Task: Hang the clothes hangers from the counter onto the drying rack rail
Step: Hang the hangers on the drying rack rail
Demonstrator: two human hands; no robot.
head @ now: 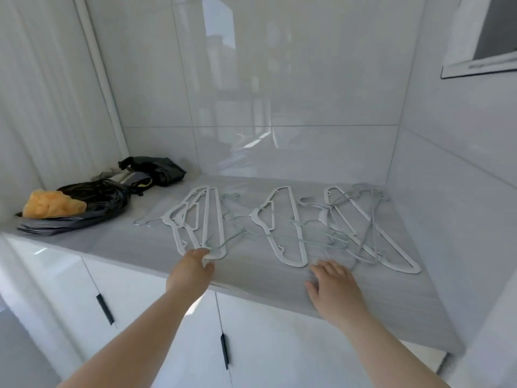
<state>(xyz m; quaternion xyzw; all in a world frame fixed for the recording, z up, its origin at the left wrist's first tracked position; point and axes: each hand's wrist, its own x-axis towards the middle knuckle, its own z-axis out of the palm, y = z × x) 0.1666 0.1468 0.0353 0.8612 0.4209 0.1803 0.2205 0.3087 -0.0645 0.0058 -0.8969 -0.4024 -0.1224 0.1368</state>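
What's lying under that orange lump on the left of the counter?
The orange lump rests on a black plastic bag, over folded grey fabric. The bag's contents are hidden.

Probably home laundry nook: hangers [298, 233], tiled walls [293, 79].

The left hand's [193, 266] fingertips are hidden at the near end of the left stack of white plastic hangers [207, 219], so no grip can be told, the thin wire hangers [363, 233] tangled at the right blur beyond counting, and the dark-framed wall panel [481, 35] at far right is cut off by the edge.
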